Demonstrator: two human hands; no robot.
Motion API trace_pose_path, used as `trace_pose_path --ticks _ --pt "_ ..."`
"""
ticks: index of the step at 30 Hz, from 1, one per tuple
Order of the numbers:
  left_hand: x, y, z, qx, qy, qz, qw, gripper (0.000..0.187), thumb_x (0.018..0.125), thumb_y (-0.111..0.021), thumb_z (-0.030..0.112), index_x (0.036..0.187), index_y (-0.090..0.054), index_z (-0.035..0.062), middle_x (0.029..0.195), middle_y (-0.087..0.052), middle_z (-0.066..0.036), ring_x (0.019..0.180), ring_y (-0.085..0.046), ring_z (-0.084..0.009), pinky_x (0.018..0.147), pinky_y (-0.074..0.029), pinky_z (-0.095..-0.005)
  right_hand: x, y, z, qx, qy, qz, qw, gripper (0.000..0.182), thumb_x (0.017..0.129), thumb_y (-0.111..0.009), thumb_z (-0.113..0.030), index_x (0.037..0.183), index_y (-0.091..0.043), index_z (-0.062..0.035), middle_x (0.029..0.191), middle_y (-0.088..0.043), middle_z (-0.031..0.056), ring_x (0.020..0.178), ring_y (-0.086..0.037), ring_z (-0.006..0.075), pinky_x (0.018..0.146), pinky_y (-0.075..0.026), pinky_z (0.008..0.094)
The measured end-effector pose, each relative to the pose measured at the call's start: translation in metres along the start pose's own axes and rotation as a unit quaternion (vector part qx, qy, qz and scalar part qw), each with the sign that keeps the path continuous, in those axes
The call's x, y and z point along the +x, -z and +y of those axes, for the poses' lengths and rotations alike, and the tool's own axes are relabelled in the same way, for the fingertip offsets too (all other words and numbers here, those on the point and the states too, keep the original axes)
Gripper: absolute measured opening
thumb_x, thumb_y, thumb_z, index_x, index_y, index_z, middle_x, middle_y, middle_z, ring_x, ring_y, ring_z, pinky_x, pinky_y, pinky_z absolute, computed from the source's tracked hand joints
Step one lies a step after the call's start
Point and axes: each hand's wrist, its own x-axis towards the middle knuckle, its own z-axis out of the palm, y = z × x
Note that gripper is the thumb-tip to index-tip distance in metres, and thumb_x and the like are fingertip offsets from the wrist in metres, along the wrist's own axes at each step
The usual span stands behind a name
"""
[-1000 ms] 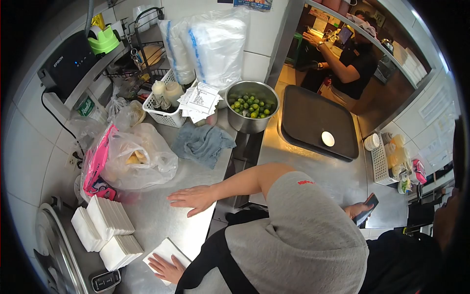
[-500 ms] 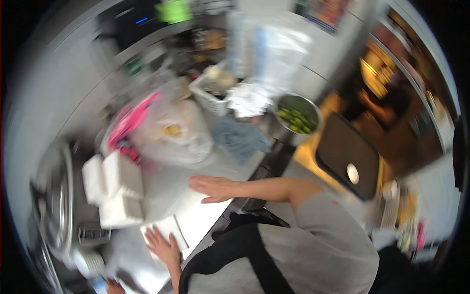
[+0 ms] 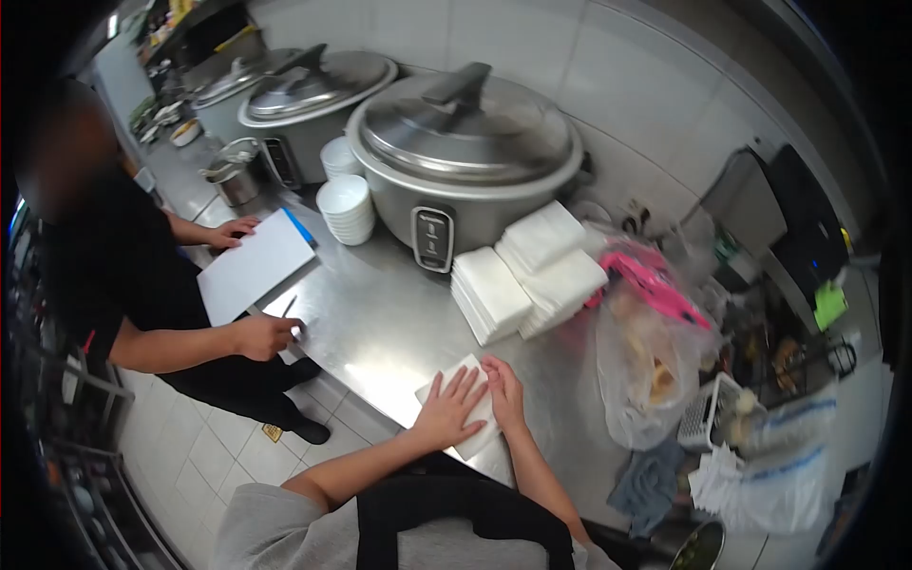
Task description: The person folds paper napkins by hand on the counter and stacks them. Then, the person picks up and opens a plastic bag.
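A white paper napkin [image 3: 482,441] lies folded on the steel counter [image 3: 366,328], right at its front edge. My left hand [image 3: 449,412] rests flat over it with fingers spread. At the napkin's right side is my right hand [image 3: 505,394], its fingers bent together on the edge. Part of the napkin is hidden beneath both hands. Just beyond stand stacks of folded white napkins [image 3: 489,296], piled against one another.
Large rice cookers [image 3: 465,157] line the wall, with stacked white bowls [image 3: 345,211] beside them. A person [image 3: 133,275] at left holds a pen near a sheet of paper [image 3: 256,266]. To the right lie a plastic bag [image 3: 641,380], a grey cloth [image 3: 649,486] and a white basket [image 3: 700,418].
My view has swung left toward the cookers and the other person. My right hand has come from flat on the bare counter to the napkin; my left hand stays on it.
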Motion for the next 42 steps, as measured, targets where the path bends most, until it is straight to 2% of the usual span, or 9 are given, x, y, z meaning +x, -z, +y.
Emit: trace_pose_path --ticks 5,7,8,11,19,24,28,32,42 --pt "0.004 0.005 -0.001 0.016 -0.003 -0.01 1.0 0.075 0.087 -0.042 0.057 0.146 -0.023 0.0134 0.151 -0.018 -0.017 0.14 -0.015 -0.0339 0.108 -0.015 -0.0603 0.043 0.038 0.017 0.285 -0.175 -0.125 0.934 0.041 0.092 -0.054 -0.019 0.125 -0.048 0.0031 0.123 -0.054 0.0177 0.107 -0.057 0.0246 0.091 -0.047 0.0333" --pt "0.006 0.011 0.001 0.024 -0.003 -0.027 0.999 0.076 0.087 -0.043 0.056 0.146 -0.022 0.0138 0.151 -0.018 -0.017 0.14 -0.016 -0.0343 0.107 -0.015 -0.0605 0.056 0.058 0.02 0.574 -0.19 -0.201 0.771 0.046 0.091 -0.057 -0.026 0.124 -0.048 0.0049 0.125 -0.052 0.0175 0.111 -0.055 0.0267 0.096 -0.044 0.036" --pt "0.009 0.012 0.003 0.02 -0.011 -0.039 0.999 0.076 0.087 -0.043 0.056 0.146 -0.022 0.0142 0.151 -0.018 -0.017 0.14 -0.016 -0.0346 0.107 -0.016 -0.0607 0.057 0.056 0.022 0.554 -0.168 -0.17 0.798 0.057 0.09 -0.057 -0.039 0.125 -0.046 0.0051 0.121 -0.056 0.0188 0.115 -0.053 0.0276 0.101 -0.04 0.0394" --pt "0.018 0.008 0.005 0.03 -0.031 -0.067 0.997 0.076 0.087 -0.044 0.056 0.147 -0.02 0.0149 0.151 -0.017 -0.018 0.14 -0.016 -0.0355 0.107 -0.016 -0.0609 0.056 0.051 0.034 0.466 -0.13 -0.248 0.84 0.042 0.092 -0.055 -0.028 0.117 -0.053 0.0052 0.119 -0.057 0.0163 0.114 -0.054 0.0237 0.103 -0.037 0.036" --pt "0.039 0.007 0.016 0.049 -0.064 -0.143 0.986 0.078 0.086 -0.045 0.057 0.147 -0.021 0.0131 0.151 -0.013 -0.02 0.141 -0.008 -0.0363 0.109 -0.008 -0.0592 0.055 0.055 0.038 0.486 -0.1 -0.291 0.818 0.028 0.093 -0.054 -0.021 0.109 -0.059 0.0021 0.105 -0.063 0.0107 0.103 -0.057 0.0165 0.092 -0.042 0.0294" --pt "0.05 -0.001 0.03 0.053 -0.018 -0.135 0.989 0.079 0.085 -0.047 0.056 0.143 -0.027 0.0065 0.148 -0.021 -0.023 0.139 -0.014 -0.0386 0.109 -0.008 -0.0591 0.05 0.044 0.038 0.542 -0.148 -0.156 0.813 0.025 0.091 -0.05 -0.014 0.068 -0.053 -0.0037 0.063 -0.055 0.0047 0.06 -0.052 0.0115 0.065 -0.042 0.0239" --pt "0.055 -0.003 0.034 0.026 -0.003 -0.09 0.996 0.077 0.085 -0.047 0.055 0.139 -0.032 0.0023 0.142 -0.03 -0.023 0.136 -0.021 -0.0395 0.108 -0.009 -0.0592 0.054 0.046 0.036 0.595 -0.117 -0.094 0.79 0.028 0.084 -0.048 -0.01 0.057 -0.042 -0.0066 0.051 -0.043 0.0052 0.051 -0.043 0.0154 0.055 -0.036 0.0267" --pt "0.053 0.0 0.033 0.01 0.001 -0.079 0.997 0.075 0.086 -0.044 0.053 0.14 -0.031 0.0027 0.143 -0.031 -0.022 0.137 -0.02 -0.0379 0.109 -0.01 -0.058 0.053 0.047 0.021 0.594 -0.155 -0.022 0.789 0.03 0.083 -0.048 -0.01 0.055 -0.037 -0.0084 0.049 -0.038 0.004 0.049 -0.039 0.0148 0.054 -0.035 0.0274" --pt "0.048 -0.004 0.028 -0.009 -0.008 -0.095 0.995 0.074 0.089 -0.041 0.05 0.145 -0.02 0.0074 0.151 -0.017 -0.019 0.141 -0.012 -0.0343 0.109 -0.009 -0.057 0.052 0.042 0.025 0.564 -0.121 -0.055 0.815 0.031 0.081 -0.048 -0.015 0.053 -0.034 -0.0105 0.044 -0.032 0.0023 0.042 -0.031 0.0125 0.047 -0.031 0.0256"
